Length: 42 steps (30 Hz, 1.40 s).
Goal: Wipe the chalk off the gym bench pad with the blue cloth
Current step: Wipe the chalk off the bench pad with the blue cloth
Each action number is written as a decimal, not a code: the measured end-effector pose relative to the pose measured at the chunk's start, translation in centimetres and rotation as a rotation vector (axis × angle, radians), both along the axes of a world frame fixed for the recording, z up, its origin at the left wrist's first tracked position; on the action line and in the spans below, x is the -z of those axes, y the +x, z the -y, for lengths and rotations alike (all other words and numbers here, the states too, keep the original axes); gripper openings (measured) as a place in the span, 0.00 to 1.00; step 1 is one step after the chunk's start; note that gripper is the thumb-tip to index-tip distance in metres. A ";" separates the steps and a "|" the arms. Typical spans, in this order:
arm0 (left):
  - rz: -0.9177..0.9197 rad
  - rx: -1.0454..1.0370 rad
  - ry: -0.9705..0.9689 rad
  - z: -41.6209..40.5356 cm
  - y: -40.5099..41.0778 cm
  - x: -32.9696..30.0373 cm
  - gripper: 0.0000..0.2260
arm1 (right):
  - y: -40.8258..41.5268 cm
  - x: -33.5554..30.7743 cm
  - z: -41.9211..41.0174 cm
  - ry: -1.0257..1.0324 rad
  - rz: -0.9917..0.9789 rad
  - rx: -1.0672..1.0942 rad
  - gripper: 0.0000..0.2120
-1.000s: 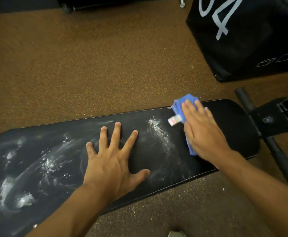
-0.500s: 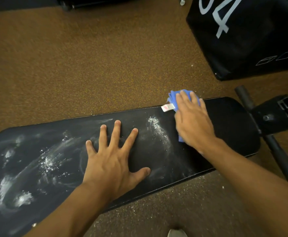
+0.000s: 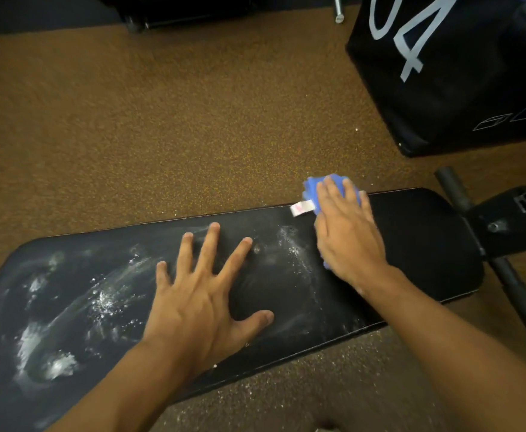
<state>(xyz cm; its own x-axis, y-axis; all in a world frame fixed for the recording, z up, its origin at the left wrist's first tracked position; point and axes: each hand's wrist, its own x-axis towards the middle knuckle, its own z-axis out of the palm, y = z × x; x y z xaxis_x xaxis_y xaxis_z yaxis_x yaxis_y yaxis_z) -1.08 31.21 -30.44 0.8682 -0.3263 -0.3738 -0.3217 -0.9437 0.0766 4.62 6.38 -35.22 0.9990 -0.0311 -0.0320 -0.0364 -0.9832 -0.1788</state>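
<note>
Brown speckled rubber flooring (image 3: 162, 120) fills the head view, and one black gym bench pad (image 3: 411, 244) is laid across it from lower left to right. One black plyo box (image 3: 474, 88) with pale printed numerals is stood on the floor at the upper right, well apart from the pad. Part of the bench's black metal frame (image 3: 511, 219) is seen at the pad's right end, with one dark padded roller bar (image 3: 452, 188) beside it.

Two bare hands are seen. The left hand (image 3: 199, 300) is laid flat on the middle of the pad, fingers spread, nothing grasped. The right hand (image 3: 346, 232) is pressed palm-down on one blue cloth (image 3: 311, 187) at the pad's far edge, fingers extended over it rather than curled around it. One white tag (image 3: 300, 208) is seen sticking out of the cloth on its left side.

Chalk (image 3: 52, 353) is smeared in several white patches over the pad's left half, and a thinner streak lies between the two hands. The pad's right end appears clean. White specks are scattered on the floor along the near edge.
</note>
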 end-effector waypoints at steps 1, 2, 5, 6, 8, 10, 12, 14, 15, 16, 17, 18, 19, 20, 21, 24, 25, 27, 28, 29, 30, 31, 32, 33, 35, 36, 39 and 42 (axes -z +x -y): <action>0.012 -0.006 0.007 -0.8 0.1 -0.3 0.48 | -1.1 -0.1 -0.6 0.018 -0.016 -0.082 0.31; 0.022 -0.012 0.018 -1.7 0.3 -0.5 0.48 | -2.4 -0.3 -0.9 0.022 -0.037 -0.183 0.30; 0.038 -0.052 0.042 -4.9 0.8 -0.7 0.50 | -5.8 -0.6 1.4 -0.023 -0.091 -0.425 0.28; 0.034 -0.072 0.049 -5.9 1.0 -0.8 0.50 | -5.9 -0.6 2.7 -0.042 -0.096 -0.434 0.28; 0.010 -0.115 0.066 -7.8 1.1 -0.6 0.51 | -4.9 -0.4 4.1 -0.035 -0.087 -0.323 0.29; -0.030 -0.156 0.043 -8.8 1.0 -0.3 0.51 | -2.5 -0.2 3.4 -0.006 -0.063 -0.139 0.31; -0.057 -0.168 0.006 -9.2 0.8 0.3 0.51 | -0.7 -0.1 1.1 0.001 -0.023 -0.015 0.32; -0.064 -0.167 0.000 -9.1 0.8 0.6 0.50 | -0.7 0.0 -0.9 0.019 0.002 -0.039 0.31; -0.067 -0.169 0.001 -9.1 0.8 0.6 0.51 | -1.4 0.0 -1.4 0.022 -0.001 -0.103 0.30; -0.064 -0.169 0.002 -9.1 0.8 0.6 0.51 | -2.3 0.0 -1.4 0.023 -0.011 -0.183 0.29; -0.060 -0.166 0.005 -9.1 0.8 0.6 0.51 | -3.5 -0.1 -1.1 0.022 -0.022 -0.266 0.28; -0.058 -0.161 0.013 -9.2 0.8 0.6 0.51 | -4.7 -0.2 -0.4 0.013 -0.044 -0.346 0.28; -0.061 -0.155 0.025 -9.2 0.9 0.6 0.51 | -5.5 -0.4 0.4 -0.006 -0.070 -0.412 0.28; -0.064 -0.150 0.037 -9.2 0.9 0.6 0.51 | -5.7 -0.4 1.4 -0.025 -0.086 -0.436 0.28; -0.065 -0.145 0.046 -9.1 1.0 0.6 0.51 | -5.5 -0.4 2.2 -0.029 -0.093 -0.402 0.29; -0.065 -0.141 0.049 -9.1 1.0 0.7 0.51 | -2.1 -0.1 1.7 0.032 -0.061 -0.063 0.30; -0.066 -0.139 0.050 -9.1 1.0 0.7 0.52 | -1.2 -0.2 0.4 0.040 -0.040 0.034 0.30; -0.064 -0.134 0.061 -9.2 1.0 0.8 0.52 | -1.5 -0.1 -2.7 0.045 0.004 0.028 0.30; -0.060 -0.137 0.063 -9.2 1.0 0.9 0.52 | -2.6 0.0 -3.9 0.042 0.002 -0.073 0.30; -0.056 -0.138 0.066 -9.2 1.0 0.9 0.52 | -4.2 0.1 -4.5 0.025 -0.009 -0.194 0.29; -0.054 -0.138 0.070 -9.2 1.0 0.9 0.52 | -5.6 0.0 -4.3 0.009 -0.030 -0.311 0.29; -0.054 -0.137 0.074 -9.2 1.0 0.9 0.52 | -6.5 -0.2 -3.5 -0.006 -0.055 -0.405 0.28; -0.055 -0.137 0.076 -9.1 0.9 0.9 0.52 | -6.6 -0.3 -2.3 -0.023 -0.065 -0.462 0.28; -0.055 -0.137 0.078 -9.1 1.0 0.9 0.52 | -6.1 -0.1 -1.2 -0.037 -0.065 -0.464 0.29; -0.052 -0.133 0.083 -9.1 1.0 1.0 0.51 | -3.9 0.0 -0.1 -0.030 -0.056 -0.332 0.29; -0.053 -0.133 0.085 -9.1 1.0 1.0 0.51 | -2.5 0.2 -0.5 -0.026 -0.043 -0.243 0.30; -0.047 -0.136 0.081 -9.2 1.0 1.3 0.51 | -0.9 0.1 -4.4 0.012 0.001 -0.111 0.30; -0.034 -0.137 0.078 -9.2 0.9 1.4 0.51 | -4.1 0.0 -5.9 0.001 -0.027 -0.330 0.29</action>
